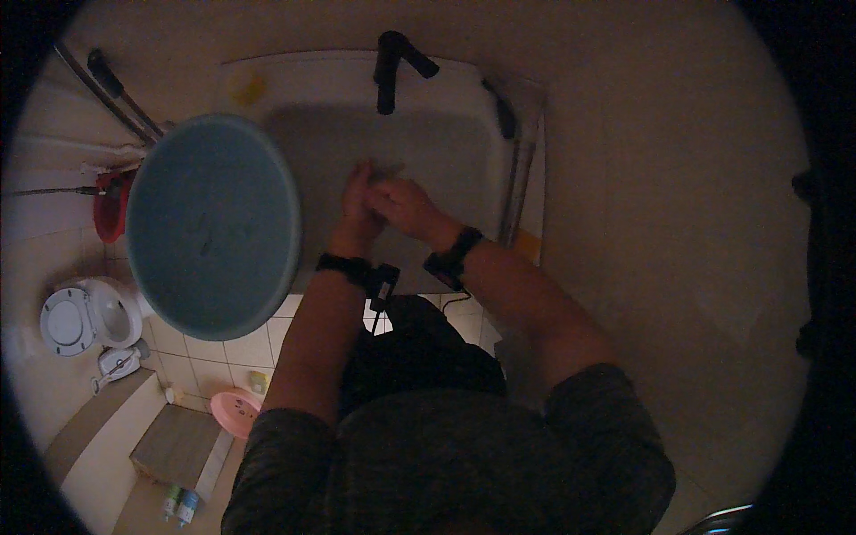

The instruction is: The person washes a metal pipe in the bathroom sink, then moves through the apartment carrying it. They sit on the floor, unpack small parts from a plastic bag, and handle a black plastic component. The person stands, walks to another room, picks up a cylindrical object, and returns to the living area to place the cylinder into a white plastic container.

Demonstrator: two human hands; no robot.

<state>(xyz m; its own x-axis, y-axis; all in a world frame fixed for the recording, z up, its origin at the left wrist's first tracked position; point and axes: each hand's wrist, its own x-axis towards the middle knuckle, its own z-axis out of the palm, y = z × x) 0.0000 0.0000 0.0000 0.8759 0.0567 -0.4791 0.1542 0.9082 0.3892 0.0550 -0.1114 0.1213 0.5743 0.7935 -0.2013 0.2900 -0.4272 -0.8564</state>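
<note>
Both hands meet over the bowl of a white sink, below a dark faucet. My left hand has its fingers stretched out toward the faucet. Against its palm side lies my right hand, its fingers bent in and touching the left. The dim light blurs the finger detail, and I see no object between the hands. Each wrist wears a black strap with a small dark box. Close to the left hand, a large blue-green basin rests over the sink's left side.
A yellow item sits on the sink's back left corner. On the right rim lies a dark elongated object. To the left are a toilet, a red container and a pink basin on the tiled floor.
</note>
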